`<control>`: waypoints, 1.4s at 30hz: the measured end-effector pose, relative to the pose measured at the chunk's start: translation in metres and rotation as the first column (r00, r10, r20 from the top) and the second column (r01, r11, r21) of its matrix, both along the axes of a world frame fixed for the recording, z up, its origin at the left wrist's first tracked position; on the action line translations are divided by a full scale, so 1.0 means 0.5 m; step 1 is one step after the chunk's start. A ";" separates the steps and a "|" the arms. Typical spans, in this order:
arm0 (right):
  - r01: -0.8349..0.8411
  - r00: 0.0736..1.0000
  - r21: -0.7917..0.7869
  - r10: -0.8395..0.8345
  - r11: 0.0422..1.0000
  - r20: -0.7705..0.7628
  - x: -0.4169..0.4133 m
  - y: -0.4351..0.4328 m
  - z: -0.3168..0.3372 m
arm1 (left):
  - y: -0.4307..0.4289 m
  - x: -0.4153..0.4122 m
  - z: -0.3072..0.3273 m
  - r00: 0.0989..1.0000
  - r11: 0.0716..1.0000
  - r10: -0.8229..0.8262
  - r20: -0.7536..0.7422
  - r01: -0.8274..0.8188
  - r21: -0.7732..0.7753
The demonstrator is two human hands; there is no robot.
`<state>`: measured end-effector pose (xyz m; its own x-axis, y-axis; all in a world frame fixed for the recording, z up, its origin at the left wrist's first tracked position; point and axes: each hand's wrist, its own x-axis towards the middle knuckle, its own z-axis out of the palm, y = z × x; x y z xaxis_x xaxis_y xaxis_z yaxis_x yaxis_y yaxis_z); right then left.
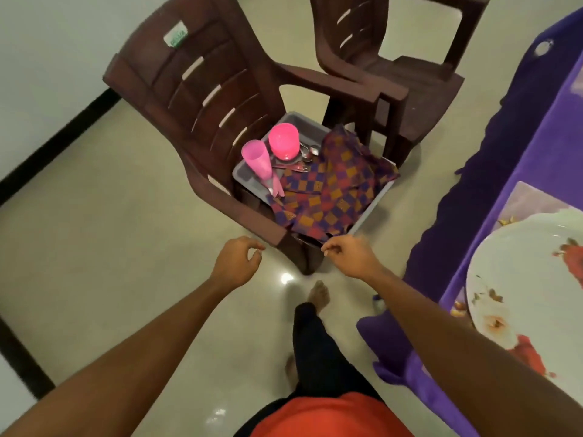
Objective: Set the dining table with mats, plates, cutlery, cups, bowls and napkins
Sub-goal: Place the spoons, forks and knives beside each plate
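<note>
An orange shirt (325, 414) fills the bottom edge, and two bare arms reach forward from it over a pale tiled floor (110, 231).

The left hand (238, 263) hangs in the air with its fingers loosely curled and the thumb close to the forefinger, holding nothing. Beyond those fingertips stands a brown chair (202, 89), its near arm just ahead of them. A grey tray (244, 173) sits on the seat, further out than either hand reaches.

At the tray's left end, ahead of the left fingers, a pink cup (257, 159) lies tilted. A pink bowl (284, 140) is just beside it on the far side. Steel cutlery (307, 152) lies against the bowl, too blurred to count. Checked napkins (334, 190) in orange, red and blue are heaped over the rest of the tray, and their near corner spills toward the right fingertips.

The right hand (350, 255) is also loosely curled, and I see nothing in it. Its fingertips are close to the tray's near rim and the napkin corner. I cannot tell whether they touch. Below and between the two hands, a bare foot (318, 294) stands on the floor.

Far beyond the right fingers a second chair (394, 42) stands behind the first. To the right of the right hand a table (536, 137) is draped in purple cloth. On it lies a pale mat (530, 200), with a white flowered plate (520, 279) resting on the mat.
</note>
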<state>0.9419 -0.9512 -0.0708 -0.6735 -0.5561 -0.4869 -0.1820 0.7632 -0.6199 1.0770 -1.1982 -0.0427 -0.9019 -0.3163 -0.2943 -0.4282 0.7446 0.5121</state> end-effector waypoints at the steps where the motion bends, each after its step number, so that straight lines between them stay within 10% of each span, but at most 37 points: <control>1: 0.037 0.999 0.018 -0.038 0.999 0.034 -0.016 -0.008 -0.027 | -0.009 -0.023 -0.007 1.000 1.000 -0.018 -0.002 0.018 -0.006; 10: 0.425 0.857 0.045 -0.418 0.904 0.302 -0.151 -0.109 -0.156 | -0.108 -0.285 -0.091 0.983 0.992 0.096 0.159 -0.108 0.068; 20: 0.326 0.910 0.092 -0.339 0.941 0.238 -0.316 -0.325 -0.219 | -0.232 -0.475 -0.233 0.897 0.983 0.102 0.431 -0.157 0.094; 29: 0.064 0.991 0.304 -0.024 0.951 -0.133 -0.466 -0.534 -0.383 | -0.383 -0.533 -0.351 0.720 0.956 0.252 0.646 -0.287 -0.054; 42: 0.059 0.943 0.491 0.112 0.869 -0.312 -0.427 -0.624 -0.472 | -0.413 -0.521 -0.410 0.727 0.900 0.305 0.615 -0.431 0.063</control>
<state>0.7282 -1.2633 -0.3070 -0.8272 -0.3245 -0.4588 -0.3289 0.9415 -0.0729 0.8164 -1.4046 -0.2478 -0.3626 -0.4688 -0.8054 -0.9058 0.3806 0.1862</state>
